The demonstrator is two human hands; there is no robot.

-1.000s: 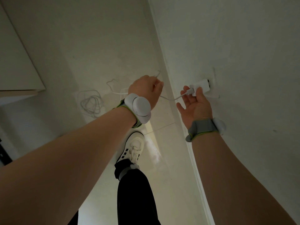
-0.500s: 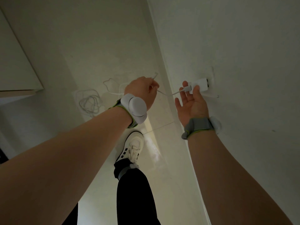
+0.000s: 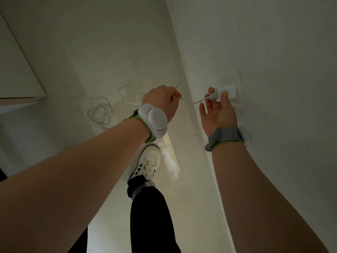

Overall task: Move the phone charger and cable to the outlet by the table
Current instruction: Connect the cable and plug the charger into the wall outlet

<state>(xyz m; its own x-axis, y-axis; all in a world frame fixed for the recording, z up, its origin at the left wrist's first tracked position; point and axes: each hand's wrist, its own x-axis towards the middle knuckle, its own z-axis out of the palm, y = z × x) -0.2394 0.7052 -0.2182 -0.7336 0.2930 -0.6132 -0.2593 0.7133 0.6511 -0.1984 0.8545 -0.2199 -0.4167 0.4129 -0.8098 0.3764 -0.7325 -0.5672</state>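
Note:
A white phone charger (image 3: 227, 91) sits against the white wall outlet (image 3: 238, 92) low on the right wall. My right hand (image 3: 219, 111) pinches the charger's near end, where the cable plug enters, between thumb and forefinger; the other fingers are spread. The thin white cable (image 3: 197, 101) runs left from the plug to my left hand (image 3: 161, 100), whose curled fingers hold it. Beyond that hand the cable trails in loose loops (image 3: 127, 92) on the floor.
A second coil of white cable (image 3: 99, 113) lies on the pale tiled floor to the left. A white cabinet or table edge (image 3: 21, 99) juts in at far left. My white shoe (image 3: 148, 162) and dark trouser leg stand beside the baseboard (image 3: 206, 143).
Both hands stay almost where they were. The right hand has shifted slightly up along the wall with the charger at the outlet; the left hand keeps its hold on the cable.

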